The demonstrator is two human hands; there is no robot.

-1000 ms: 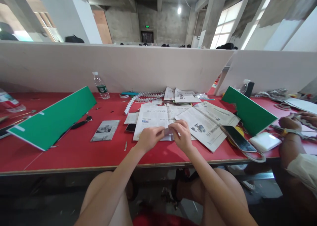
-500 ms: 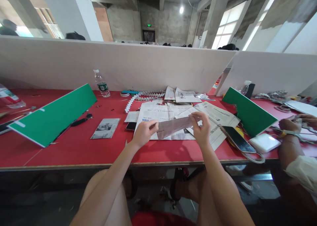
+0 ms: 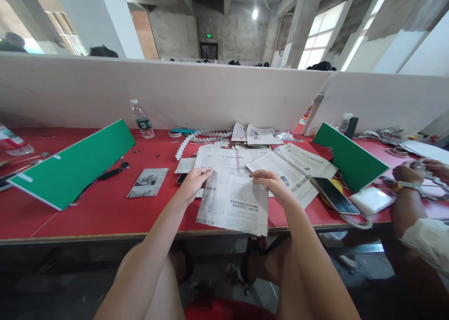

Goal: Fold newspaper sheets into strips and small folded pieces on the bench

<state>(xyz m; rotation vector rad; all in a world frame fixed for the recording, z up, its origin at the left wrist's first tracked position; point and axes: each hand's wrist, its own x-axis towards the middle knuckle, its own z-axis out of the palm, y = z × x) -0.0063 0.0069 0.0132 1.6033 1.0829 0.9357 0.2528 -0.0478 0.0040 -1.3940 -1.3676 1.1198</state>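
A piece of newspaper [image 3: 235,205] with printed columns hangs down toward me, its lower edge over the table's front edge. My left hand [image 3: 195,183] pinches its upper left corner. At the upper right corner, my right hand [image 3: 269,181] grips it between thumb and fingers. Behind it lie larger newspaper sheets [image 3: 291,163], spread and overlapping. A small folded newspaper piece [image 3: 147,182] rests on the red table [image 3: 105,219], left of my left hand.
Green boards stand at left [image 3: 80,163] and right [image 3: 351,156]. A water bottle [image 3: 142,120] and a white zigzag paper chain [image 3: 184,144] are near the white partition [image 3: 175,90]. At right lie a phone [image 3: 333,196], a white box [image 3: 372,200] and another person's hands [image 3: 410,172].
The newspaper piece, seen nearly edge-on before, has tilted down toward me, showing its printed face. Both hands have shifted slightly left, and the right one has lowered.
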